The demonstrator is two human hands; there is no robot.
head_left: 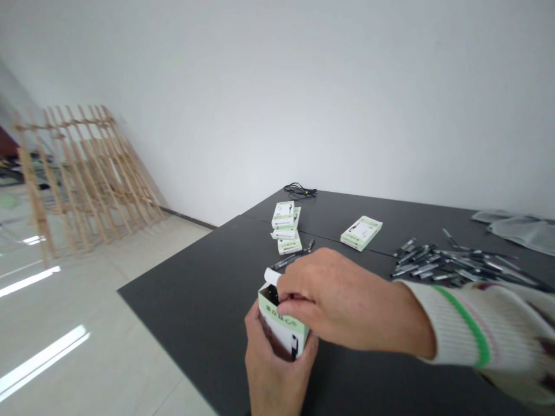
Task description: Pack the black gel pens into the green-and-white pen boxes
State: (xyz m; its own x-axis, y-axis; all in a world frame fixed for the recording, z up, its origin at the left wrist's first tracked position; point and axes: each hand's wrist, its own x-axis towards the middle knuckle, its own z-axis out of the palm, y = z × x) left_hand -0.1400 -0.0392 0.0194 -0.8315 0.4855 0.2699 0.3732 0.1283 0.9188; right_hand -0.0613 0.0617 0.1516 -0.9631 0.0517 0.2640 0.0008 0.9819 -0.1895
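Note:
My left hand (277, 370) is wrapped round a small white and light-green pen box (281, 329), tilted with its open end up. Over that opening, my right hand (329, 294) has its fingers curled and pressed together at the mouth of the box. A white flap (272, 276) stands raised beside those fingers. Dark ends of contents show just inside the opening. Whatever the right fingertips grip is hidden behind the hand. Just beyond the hands, a few black pens (291, 257) lie on the table.
On the black table (208, 277) several similar boxes (284, 215) are stacked, with another box (361, 232) lying flat. A pile of pens (437, 263), grey bags (524, 231) and a black cable (299, 190) are also there. A wooden rack (82, 167) leans on the wall.

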